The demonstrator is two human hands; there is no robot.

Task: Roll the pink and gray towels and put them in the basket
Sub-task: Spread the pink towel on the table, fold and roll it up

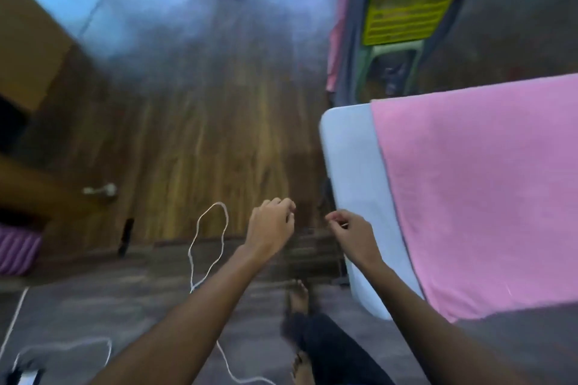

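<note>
A pink towel (481,194) lies spread flat on a white table (350,159) at the right. More pink cloth (341,25) and gray cloth (353,40) hang over a yellow-green chair (406,12) at the back right. My left hand (272,228) and my right hand (350,234) hang in the air left of the table's corner, fingers loosely curled, holding nothing. No basket is in view. The picture is blurred by motion.
A white cable (209,247) loops over the wooden floor below my left arm. A brown door with a metal handle (100,189) stands at the left, a purple striped thing (17,253) beside it. My bare feet (298,297) are near the table's edge.
</note>
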